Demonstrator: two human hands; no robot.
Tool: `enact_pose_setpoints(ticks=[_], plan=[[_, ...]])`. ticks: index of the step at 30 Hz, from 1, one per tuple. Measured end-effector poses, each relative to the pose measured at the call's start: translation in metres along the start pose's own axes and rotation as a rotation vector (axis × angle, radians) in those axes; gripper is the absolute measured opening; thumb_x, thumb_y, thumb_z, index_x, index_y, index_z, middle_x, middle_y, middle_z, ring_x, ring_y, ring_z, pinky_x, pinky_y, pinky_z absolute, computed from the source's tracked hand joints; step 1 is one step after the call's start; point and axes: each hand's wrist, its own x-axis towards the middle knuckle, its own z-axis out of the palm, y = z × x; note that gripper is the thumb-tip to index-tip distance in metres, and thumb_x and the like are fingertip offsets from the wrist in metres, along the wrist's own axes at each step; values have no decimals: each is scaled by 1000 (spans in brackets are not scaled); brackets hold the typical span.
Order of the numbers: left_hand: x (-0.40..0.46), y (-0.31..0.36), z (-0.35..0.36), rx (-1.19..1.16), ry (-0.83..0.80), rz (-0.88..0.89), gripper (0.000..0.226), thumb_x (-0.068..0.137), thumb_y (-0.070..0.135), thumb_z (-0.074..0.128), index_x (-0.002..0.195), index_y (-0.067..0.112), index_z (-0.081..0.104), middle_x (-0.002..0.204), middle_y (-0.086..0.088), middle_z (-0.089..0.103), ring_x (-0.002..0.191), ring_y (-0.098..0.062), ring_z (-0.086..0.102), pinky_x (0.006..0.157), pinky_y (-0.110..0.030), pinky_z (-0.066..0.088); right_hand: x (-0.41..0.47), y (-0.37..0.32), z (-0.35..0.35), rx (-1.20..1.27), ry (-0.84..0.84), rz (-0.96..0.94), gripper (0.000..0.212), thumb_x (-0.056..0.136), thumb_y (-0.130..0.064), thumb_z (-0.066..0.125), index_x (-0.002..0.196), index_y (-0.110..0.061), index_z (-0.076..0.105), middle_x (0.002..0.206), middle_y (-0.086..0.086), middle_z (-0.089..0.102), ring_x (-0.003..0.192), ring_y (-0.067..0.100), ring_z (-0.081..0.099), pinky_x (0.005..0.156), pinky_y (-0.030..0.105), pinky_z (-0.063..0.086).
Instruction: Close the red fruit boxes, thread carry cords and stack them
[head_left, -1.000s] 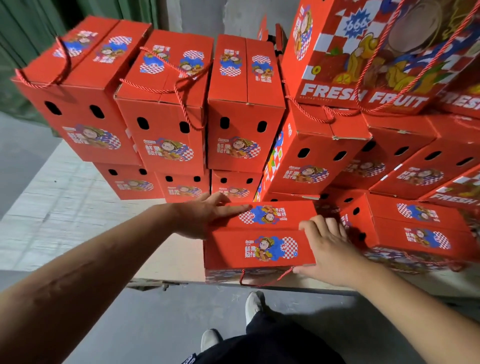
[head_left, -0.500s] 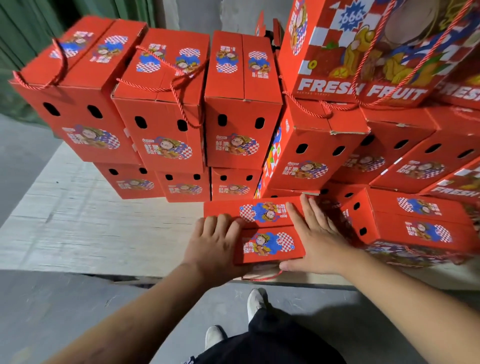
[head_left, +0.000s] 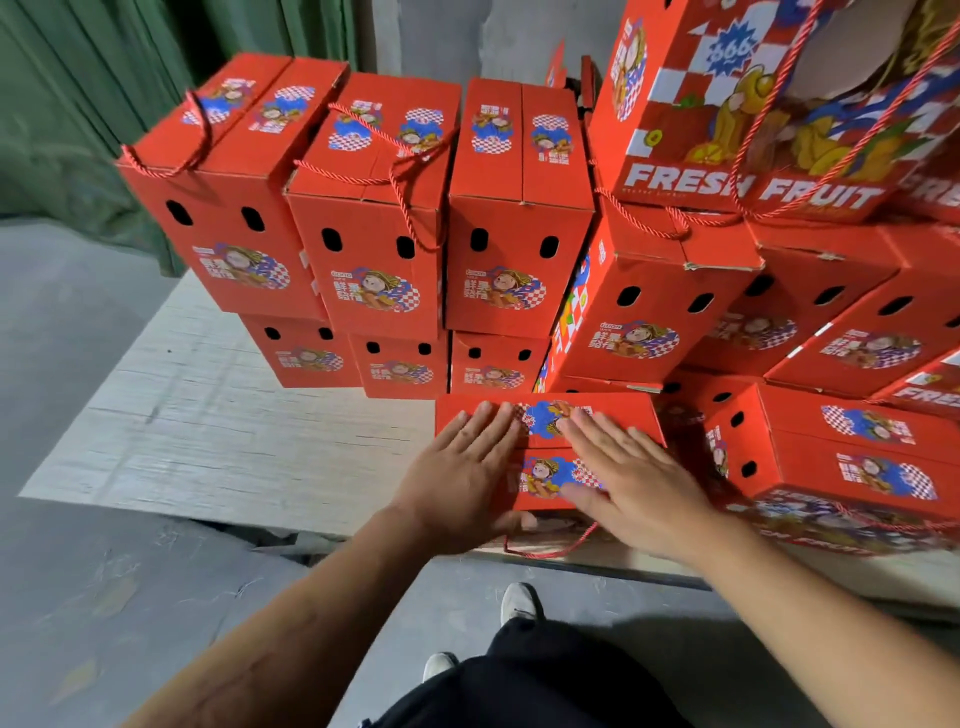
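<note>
While the box (head_left: 550, 457) lies at the tabletop's (head_left: 218, 441) near edge, it is pressed from above by the left hand (head_left: 462, 478) and right hand (head_left: 634, 478), both spread flat with straight fingers. A cord (head_left: 550, 548) is seen hanging below the box, and the stack (head_left: 374, 244) is set behind it.

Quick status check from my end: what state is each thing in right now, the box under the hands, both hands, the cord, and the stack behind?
Front box: closed, lying on the board's near edge.
Left hand: flat, fingers straight, pressing the box top.
Right hand: flat, pressing the box top.
Carry cord: threaded, loop hanging below the box front.
Stacked boxes: closed, two layers high.
Tilted box: closed, leaning against the stack.
Wooden board: flat on the floor.
</note>
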Motion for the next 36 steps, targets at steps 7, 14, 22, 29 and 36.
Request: enact_pose_setpoints(ticks=[7, 14, 22, 29, 36], plan=[[-15, -23, -7, -1738, 373, -552, 55, 94, 75, 51, 134, 42, 67, 126, 19, 71, 113, 2, 68, 94, -27, 53, 17, 41, -5, 1242, 230, 721, 88, 87, -80, 51, 159, -32, 35, 162, -3, 38, 147, 21, 39, 122, 44, 26], [4, -36, 7, -1833, 339, -723, 75, 104, 69, 31, 164, 24, 32, 167, -3, 37, 156, -24, 31, 129, -48, 19, 17, 57, -18, 1394, 135, 660, 73, 92, -76, 46, 151, -34, 44, 150, -15, 51, 136, 14, 53, 113, 38, 40], [14, -8, 6, -1565, 416, -636, 31, 109, 33, 53, 136, 19, 60, 120, -6, 77, 114, -26, 73, 94, -41, 61, 40, -74, 25, 107, 172, 309, 92, 95, -72, 7, 162, -13, -14, 166, 10, -26, 155, 29, -23, 127, 46, -10], [4, -26, 20, -1560, 230, -555, 51, 102, 66, 48, 145, 40, 54, 139, 3, 68, 129, -20, 65, 107, -46, 51, 21, -26, 6, -36, 8, 132, 92, 95, -80, 5, 158, -21, -26, 163, -4, -36, 151, 15, -32, 127, 38, -13], [9, -16, 19, -1670, 293, -575, 40, 108, 45, 51, 141, 22, 57, 129, -8, 73, 121, -29, 70, 99, -47, 57, 44, -102, 26, 122, 86, 258, 99, 95, -78, 10, 158, -11, -24, 163, 9, -36, 151, 26, -33, 126, 45, -12]])
